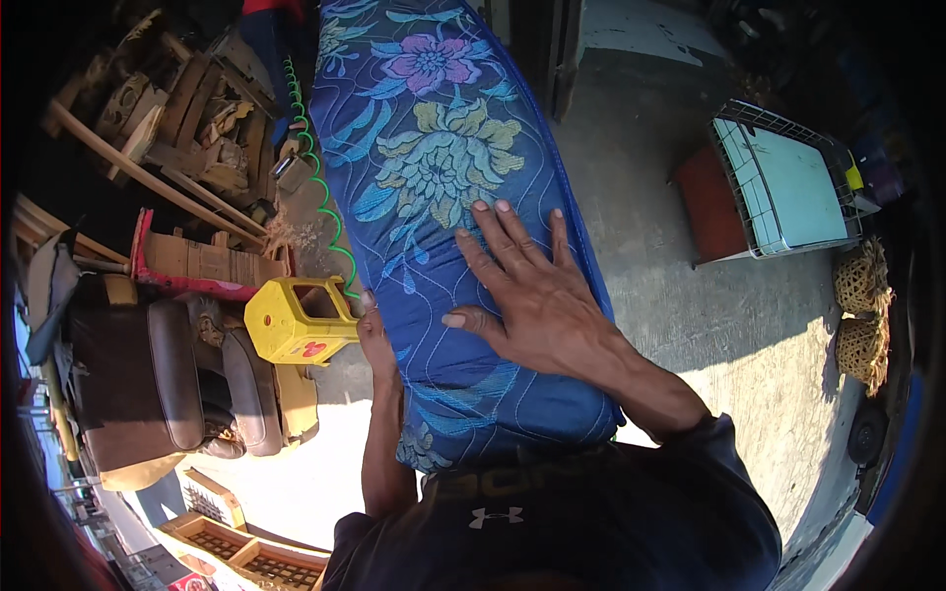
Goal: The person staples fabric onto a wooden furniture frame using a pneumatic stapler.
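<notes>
Cushion (424,261) lies lengthwise in front of the dark shirt (572,522), what bears it hidden. From the left, past the yellow stool (279,328), the left hand (376,340) lies along the cushion's side, seemingly to steady it, its grip too hidden to tell; the right hand (547,305) rests spread on top, grip released, apparently pressing down from above.

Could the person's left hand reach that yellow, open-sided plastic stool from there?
Probably yes: the yellow plastic stool appears just left of the bare left hand, with nothing visible between them. The hand would first leave the edge of the long blue floral fabric cushion; the stool's depth below is unclear.
</notes>
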{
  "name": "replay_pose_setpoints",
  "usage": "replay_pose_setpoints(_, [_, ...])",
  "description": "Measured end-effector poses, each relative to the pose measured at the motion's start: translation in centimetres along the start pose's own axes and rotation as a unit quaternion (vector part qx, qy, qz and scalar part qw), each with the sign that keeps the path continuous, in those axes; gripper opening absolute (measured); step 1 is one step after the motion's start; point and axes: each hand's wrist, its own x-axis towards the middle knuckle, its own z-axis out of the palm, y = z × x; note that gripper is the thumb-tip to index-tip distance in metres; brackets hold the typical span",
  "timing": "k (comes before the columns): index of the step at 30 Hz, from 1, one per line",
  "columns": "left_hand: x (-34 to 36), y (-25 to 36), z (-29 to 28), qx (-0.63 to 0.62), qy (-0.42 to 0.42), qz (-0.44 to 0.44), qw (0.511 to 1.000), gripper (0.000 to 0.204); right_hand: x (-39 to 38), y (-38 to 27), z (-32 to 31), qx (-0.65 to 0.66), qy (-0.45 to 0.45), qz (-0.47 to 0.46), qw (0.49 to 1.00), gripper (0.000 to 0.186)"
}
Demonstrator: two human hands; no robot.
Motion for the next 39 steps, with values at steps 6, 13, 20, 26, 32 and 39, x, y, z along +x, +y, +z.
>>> replay_pose_setpoints(6, [0.3, 1.6, 0.6, 0.054, -0.012, -0.005, 0.998, 0.058, -1.3, 0.3, -2.6, 0.156, -0.087, -0.041, 0.983, 0.074])
replay_pose_setpoints(13, [-0.5, 1.3, 0.0, 0.143, 0.017, -0.006, 0.99, 0.058, -7.0, 6.4, -1.5, 0.478, -0.039, -0.143, 0.866, 0.064])
replay_pose_setpoints(20, [-0.5, 1.2, 0.6, 0.206, 0.044, 0.004, 0.978, 0.059, -12.3, 16.6, 13.1, 0.564, 0.206, 0.294, 0.743, 0.074])
replay_pose_setpoints(26, [-0.6, 0.7, 2.3, 0.222, 0.053, -0.003, 0.974, 0.06, -14.1, 21.5, 16.2, 0.522, 0.269, 0.459, 0.667, 0.068])
replay_pose_setpoints(32, [-1.2, 0.7, 1.0, 0.203, 0.076, -0.008, 0.976, 0.06, -19.6, 19.6, 19.3, 0.346, 0.015, 0.468, 0.813, 0.028])
replay_pose_setpoints(39, [-0.5, -0.3, -0.3, 0.162, 0.069, -0.013, 0.984, 0.061, -25.7, 9.4, 17.8, 0.265, -0.251, 0.239, 0.9, 0.026])
